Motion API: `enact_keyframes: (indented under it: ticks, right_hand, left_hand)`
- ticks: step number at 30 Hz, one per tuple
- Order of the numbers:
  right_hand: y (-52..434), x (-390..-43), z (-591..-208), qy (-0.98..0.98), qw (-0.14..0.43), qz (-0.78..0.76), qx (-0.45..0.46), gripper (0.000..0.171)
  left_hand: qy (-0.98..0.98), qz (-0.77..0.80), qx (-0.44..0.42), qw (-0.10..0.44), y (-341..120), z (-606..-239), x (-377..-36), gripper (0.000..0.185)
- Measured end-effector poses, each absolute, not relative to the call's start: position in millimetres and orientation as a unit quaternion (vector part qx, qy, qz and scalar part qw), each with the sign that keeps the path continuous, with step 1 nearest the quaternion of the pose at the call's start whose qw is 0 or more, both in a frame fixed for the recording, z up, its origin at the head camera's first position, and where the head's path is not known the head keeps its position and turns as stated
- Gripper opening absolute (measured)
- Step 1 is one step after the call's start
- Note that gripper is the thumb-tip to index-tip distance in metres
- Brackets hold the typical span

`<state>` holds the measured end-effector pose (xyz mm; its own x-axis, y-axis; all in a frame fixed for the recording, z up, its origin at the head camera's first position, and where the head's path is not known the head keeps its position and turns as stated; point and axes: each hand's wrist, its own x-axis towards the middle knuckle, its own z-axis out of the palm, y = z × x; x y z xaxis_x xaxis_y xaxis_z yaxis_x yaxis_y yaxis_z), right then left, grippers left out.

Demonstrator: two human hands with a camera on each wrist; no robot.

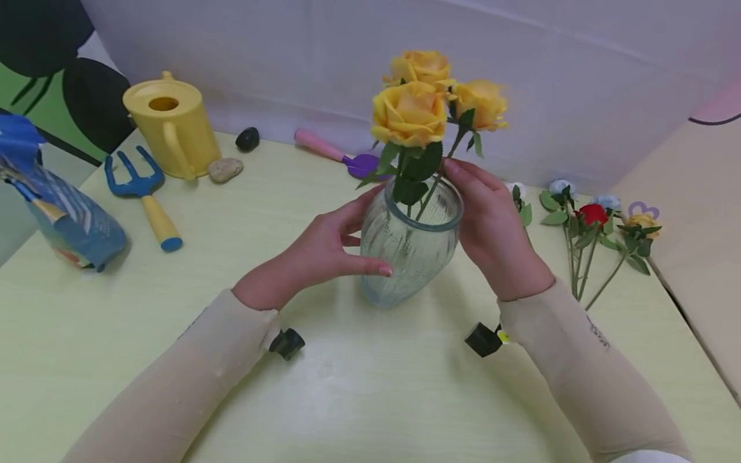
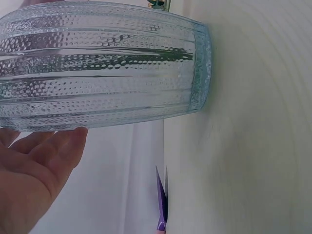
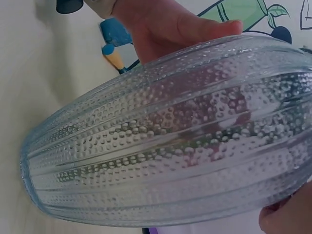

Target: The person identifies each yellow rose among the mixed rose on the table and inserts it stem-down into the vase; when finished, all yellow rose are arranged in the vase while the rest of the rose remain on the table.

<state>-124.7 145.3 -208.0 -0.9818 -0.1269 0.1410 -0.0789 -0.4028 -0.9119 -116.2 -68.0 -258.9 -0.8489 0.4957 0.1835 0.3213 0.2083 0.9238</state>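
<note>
Ribbed glass vase (image 1: 410, 247) stands upright between both hands, left hand (image 1: 315, 254) curled round its belly, right hand (image 1: 492, 228) pinching a yellow rose (image 1: 409, 116) stem at the rim; judged rigid, slippery, fragile, top-heavy, best gripped low on the textured belly.

Bright, soft, even light; faint shadows
</note>
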Motion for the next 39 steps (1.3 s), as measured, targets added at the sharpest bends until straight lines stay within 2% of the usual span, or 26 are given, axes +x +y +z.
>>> enact_keyframes:
  ticks: [5, 13, 15, 18, 26, 29, 39]
  right_hand:
    - [147.6, -126.2, -209.7, 0.557, 0.045, -0.823, -0.102, 0.021]
    - [159.8, -124.6, -219.2, 0.495, 0.111, -0.841, -0.187, 0.023]
    - [164.8, -125.3, -222.0, 0.479, 0.110, -0.851, -0.188, 0.018]
    - [174.9, -126.4, -224.7, 0.461, 0.109, -0.862, -0.183, 0.020]
    - [216.1, -124.1, -229.2, 0.454, 0.102, -0.871, -0.157, 0.047]
    - [237.9, -124.4, -229.2, 0.429, 0.097, -0.887, -0.143, 0.052]
    - [318.1, -130.5, -219.9, 0.370, 0.014, -0.927, -0.063, 0.046]
  left_hand:
    - [0.773, 0.571, 0.267, 0.074, -67.7, -259.5, -115.9, 0.103]
    - [0.768, 0.577, 0.268, 0.077, -67.9, -260.2, -115.3, 0.103]
    - [0.768, 0.576, 0.270, 0.076, -67.6, -260.5, -115.2, 0.103]
    - [0.766, 0.577, 0.272, 0.075, -67.0, -260.0, -115.4, 0.103]
    - [0.768, 0.576, 0.269, 0.080, -65.0, -258.5, -115.9, 0.102]
    - [0.770, 0.573, 0.267, 0.082, -64.5, -258.6, -116.4, 0.103]
    - [0.774, 0.569, 0.264, 0.082, -64.4, -256.9, -117.8, 0.102]
